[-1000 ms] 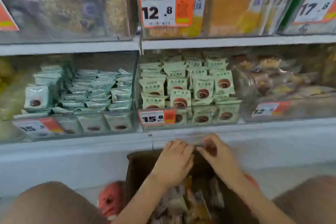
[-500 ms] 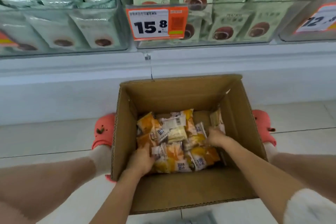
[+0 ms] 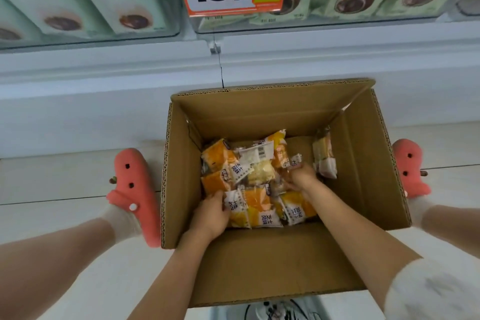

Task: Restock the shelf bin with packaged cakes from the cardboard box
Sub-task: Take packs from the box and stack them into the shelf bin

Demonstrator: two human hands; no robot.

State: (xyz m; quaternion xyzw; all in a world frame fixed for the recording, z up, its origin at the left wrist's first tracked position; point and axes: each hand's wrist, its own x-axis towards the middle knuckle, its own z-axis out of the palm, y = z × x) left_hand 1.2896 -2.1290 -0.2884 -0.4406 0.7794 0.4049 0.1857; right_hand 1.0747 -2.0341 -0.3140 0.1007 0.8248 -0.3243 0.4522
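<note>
while the cardboard box (image 3: pixel 272 265) sits open on the floor, left hand (image 3: pixel 213 213) grips a near cake packet (image 3: pixel 237 206); right hand (image 3: pixel 298 176) clutches packets mid-pile (image 3: pixel 259 163).

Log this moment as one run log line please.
stage: picking | left hand: grips cake packet | right hand: grips packets | cardboard box: on floor

A second ago both hands hovered at the shelf edge above the cardboard box (image 3: pixel 262 265); since then they have gone down inside it. The left hand (image 3: pixel 212 213) now grips a packaged cake (image 3: pixel 237 209) at the near side of the pile, and the right hand (image 3: pixel 298 178) has shifted toward the middle, fingers curled into the packets.
</note>
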